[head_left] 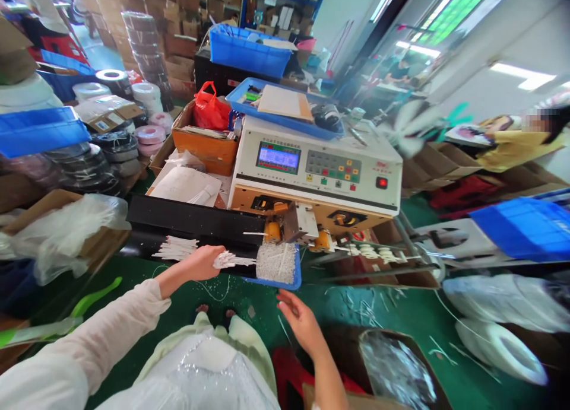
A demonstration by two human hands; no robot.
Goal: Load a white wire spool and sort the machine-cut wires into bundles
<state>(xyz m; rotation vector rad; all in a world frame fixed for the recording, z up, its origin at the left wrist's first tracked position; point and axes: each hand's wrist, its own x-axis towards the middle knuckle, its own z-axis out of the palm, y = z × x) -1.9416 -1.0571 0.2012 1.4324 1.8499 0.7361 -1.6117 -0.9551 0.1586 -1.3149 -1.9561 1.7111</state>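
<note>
My left hand (208, 263) is closed round a bundle of short white wires (230, 259), held over the black tray (191, 217). Behind it, more cut white wires (176, 248) lie in that tray. To the right of the bundle a blue bin (296, 273) holds many tiny white scraps (276, 261). My right hand (300, 316) hangs just below the bin, fingers apart, with nothing in it. Above stands a white machine (312, 161) with a lit blue display, a keypad and a red switch. One white wire (255, 233) sticks out from its left outlet.
An orange box (205, 152) with a red bag (211, 108) stands left of the machine. White spools on a rod and metal rails (409, 238) extend right. Low at right is an open carton (396, 368). A person in yellow (516, 149) sits far right.
</note>
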